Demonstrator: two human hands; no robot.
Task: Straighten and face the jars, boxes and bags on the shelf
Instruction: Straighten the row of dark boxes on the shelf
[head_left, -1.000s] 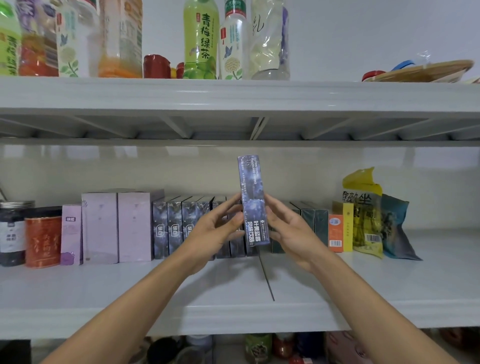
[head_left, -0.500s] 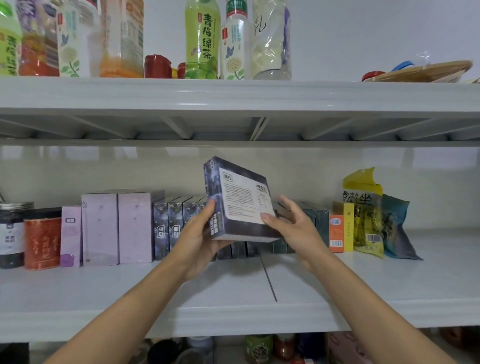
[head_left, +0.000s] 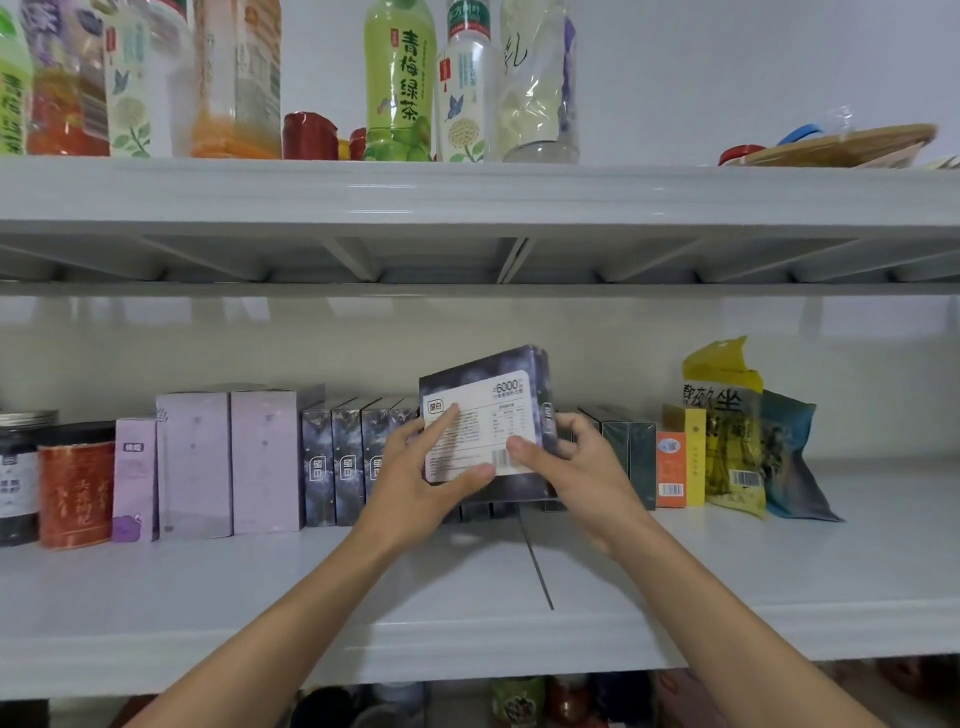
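A dark blue box (head_left: 485, 410) with a white label face toward me is held above the middle shelf (head_left: 467, 613), in front of the box row. My left hand (head_left: 423, 483) grips its left and bottom edge, index finger lying on the label. My right hand (head_left: 566, 462) pinches its lower right corner, thumb on the barcode. Matching dark blue boxes (head_left: 345, 462) stand in a row to the left, partly hidden behind my hands. Pale purple boxes (head_left: 228, 462) stand further left.
Two jars (head_left: 72, 488) stand at the far left. Dark green boxes (head_left: 628, 457), an orange and yellow box (head_left: 680, 457) and two bags (head_left: 737, 431) are on the right. Bottles (head_left: 400, 78) line the upper shelf. Bare shelf lies in front of the row.
The box has turned from edge-on and upright to label-facing, and it came lower toward the row. Both hands shifted their hold around it as it turned.
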